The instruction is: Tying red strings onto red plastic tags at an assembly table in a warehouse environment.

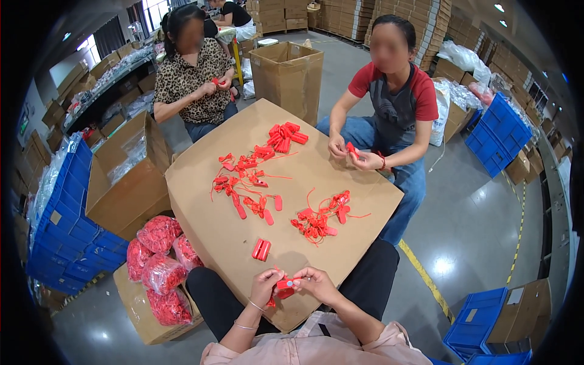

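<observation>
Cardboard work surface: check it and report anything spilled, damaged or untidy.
Nothing looks spilled or damaged. Only the left cluster of corded red pieces and the right cluster look untidy, cords crossing and ends trailing, while the small set of red pieces nearer the camera lies neatly side by side.

Bright indoors | daylight at window (156, 10) | ceiling lamps (499, 7) lit | glare on floor (443, 266) | fisheye-bent edges, black corners
</observation>
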Action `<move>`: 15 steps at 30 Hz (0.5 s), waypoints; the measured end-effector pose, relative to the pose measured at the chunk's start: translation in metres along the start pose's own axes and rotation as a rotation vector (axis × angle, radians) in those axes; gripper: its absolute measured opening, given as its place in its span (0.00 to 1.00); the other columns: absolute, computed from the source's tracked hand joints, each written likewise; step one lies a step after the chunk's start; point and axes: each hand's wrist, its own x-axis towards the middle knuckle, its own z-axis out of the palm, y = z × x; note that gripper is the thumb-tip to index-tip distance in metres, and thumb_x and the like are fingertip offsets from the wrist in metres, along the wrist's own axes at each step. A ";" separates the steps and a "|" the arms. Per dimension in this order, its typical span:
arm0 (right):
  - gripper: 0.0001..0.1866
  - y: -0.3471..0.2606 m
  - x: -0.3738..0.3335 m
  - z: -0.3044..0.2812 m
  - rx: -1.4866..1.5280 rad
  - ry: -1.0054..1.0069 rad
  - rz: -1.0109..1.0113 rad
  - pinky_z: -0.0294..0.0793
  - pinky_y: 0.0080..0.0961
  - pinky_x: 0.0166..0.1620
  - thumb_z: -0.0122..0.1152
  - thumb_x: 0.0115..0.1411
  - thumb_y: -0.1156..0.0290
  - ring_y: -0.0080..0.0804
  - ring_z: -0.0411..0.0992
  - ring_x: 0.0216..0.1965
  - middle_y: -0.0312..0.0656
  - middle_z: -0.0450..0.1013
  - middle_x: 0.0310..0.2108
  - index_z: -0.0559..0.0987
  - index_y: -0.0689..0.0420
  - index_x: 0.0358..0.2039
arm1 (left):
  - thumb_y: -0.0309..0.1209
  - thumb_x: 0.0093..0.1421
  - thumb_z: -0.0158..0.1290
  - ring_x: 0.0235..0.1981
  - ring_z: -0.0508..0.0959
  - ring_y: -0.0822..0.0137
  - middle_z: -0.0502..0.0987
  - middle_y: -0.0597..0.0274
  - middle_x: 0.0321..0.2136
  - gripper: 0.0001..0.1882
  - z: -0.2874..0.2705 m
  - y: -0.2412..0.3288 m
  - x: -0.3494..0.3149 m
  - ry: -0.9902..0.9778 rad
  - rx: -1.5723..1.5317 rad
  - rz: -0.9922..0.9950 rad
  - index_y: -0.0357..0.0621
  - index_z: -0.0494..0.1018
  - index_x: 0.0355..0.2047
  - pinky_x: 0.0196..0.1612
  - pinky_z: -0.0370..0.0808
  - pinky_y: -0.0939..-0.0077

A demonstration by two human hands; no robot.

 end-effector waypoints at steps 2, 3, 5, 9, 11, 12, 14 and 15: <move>0.08 0.000 -0.004 -0.001 -0.003 -0.009 0.023 0.70 0.16 0.37 0.54 0.57 0.75 0.18 0.70 0.31 0.35 0.71 0.29 0.72 0.62 0.37 | 0.31 0.57 0.49 0.11 0.60 0.83 0.66 0.72 0.12 0.09 -0.001 -0.002 0.001 0.016 0.010 0.047 0.38 0.73 0.28 0.13 0.54 0.89; 0.08 -0.001 -0.005 -0.001 -0.003 -0.008 0.023 0.70 0.16 0.37 0.54 0.57 0.75 0.18 0.70 0.31 0.35 0.71 0.29 0.72 0.62 0.37 | 0.31 0.58 0.49 0.11 0.59 0.83 0.65 0.72 0.12 0.09 -0.001 -0.002 0.001 0.033 0.019 0.093 0.37 0.74 0.28 0.13 0.53 0.89; 0.07 -0.004 -0.007 -0.002 -0.017 -0.030 0.028 0.71 0.16 0.37 0.53 0.57 0.76 0.18 0.70 0.31 0.36 0.72 0.30 0.72 0.63 0.37 | 0.31 0.58 0.49 0.11 0.60 0.83 0.66 0.72 0.13 0.09 -0.004 0.003 -0.001 -0.032 0.041 0.054 0.37 0.74 0.29 0.14 0.54 0.89; 0.07 -0.016 -0.013 -0.011 -0.037 -0.096 0.099 0.71 0.17 0.38 0.53 0.57 0.77 0.19 0.70 0.32 0.36 0.72 0.31 0.72 0.62 0.37 | 0.32 0.58 0.49 0.15 0.62 0.84 0.67 0.73 0.16 0.09 -0.009 0.017 -0.004 -0.273 0.113 -0.188 0.37 0.73 0.29 0.17 0.57 0.89; 0.07 -0.019 -0.015 -0.015 -0.062 -0.156 0.097 0.70 0.17 0.39 0.53 0.56 0.78 0.19 0.70 0.33 0.36 0.72 0.31 0.72 0.62 0.37 | 0.32 0.58 0.49 0.16 0.62 0.84 0.67 0.73 0.16 0.09 -0.005 0.018 -0.008 -0.320 0.186 -0.225 0.38 0.73 0.29 0.19 0.58 0.89; 0.07 -0.021 -0.015 -0.015 -0.061 -0.157 0.096 0.70 0.17 0.39 0.53 0.56 0.78 0.19 0.70 0.33 0.36 0.72 0.31 0.72 0.62 0.37 | 0.33 0.58 0.50 0.17 0.63 0.84 0.67 0.74 0.17 0.10 -0.005 0.018 -0.009 -0.368 0.260 -0.263 0.38 0.73 0.29 0.20 0.59 0.89; 0.07 -0.025 -0.016 -0.013 -0.085 -0.230 0.108 0.68 0.15 0.39 0.55 0.56 0.77 0.16 0.69 0.34 0.34 0.72 0.31 0.73 0.61 0.36 | 0.34 0.57 0.52 0.18 0.64 0.85 0.69 0.74 0.18 0.08 -0.011 0.015 -0.008 -0.412 0.221 -0.264 0.43 0.74 0.31 0.20 0.60 0.91; 0.07 -0.026 -0.018 -0.015 -0.086 -0.228 0.106 0.68 0.15 0.39 0.55 0.56 0.77 0.16 0.69 0.34 0.34 0.72 0.31 0.73 0.61 0.36 | 0.34 0.57 0.51 0.18 0.64 0.85 0.69 0.74 0.18 0.08 -0.014 0.014 -0.006 -0.465 0.277 -0.236 0.43 0.74 0.30 0.20 0.60 0.91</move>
